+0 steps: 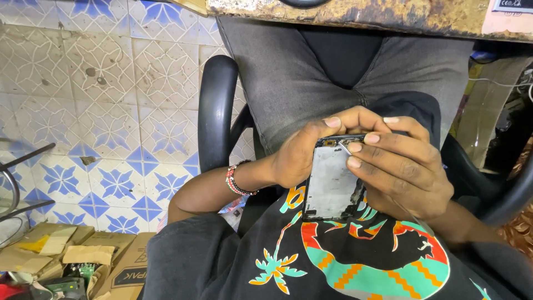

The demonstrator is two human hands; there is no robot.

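Note:
I hold an opened phone frame (332,183) upright over my lap, its bare grey metal inside facing me. My left hand (302,153) grips its left edge and top, thumb curled over the upper rim. My right hand (402,166) wraps the right edge, fingertips resting on the upper right of the frame. Between those fingertips sits a small thin metal piece (343,146), near the top of the frame. A beaded bracelet (237,179) circles my left wrist.
I sit in a black chair with a curved armrest (215,111) on the left. A worn tabletop edge (355,14) runs above my knees. Cardboard boxes and scraps (83,261) lie on the blue-patterned tiled floor (111,128) at lower left.

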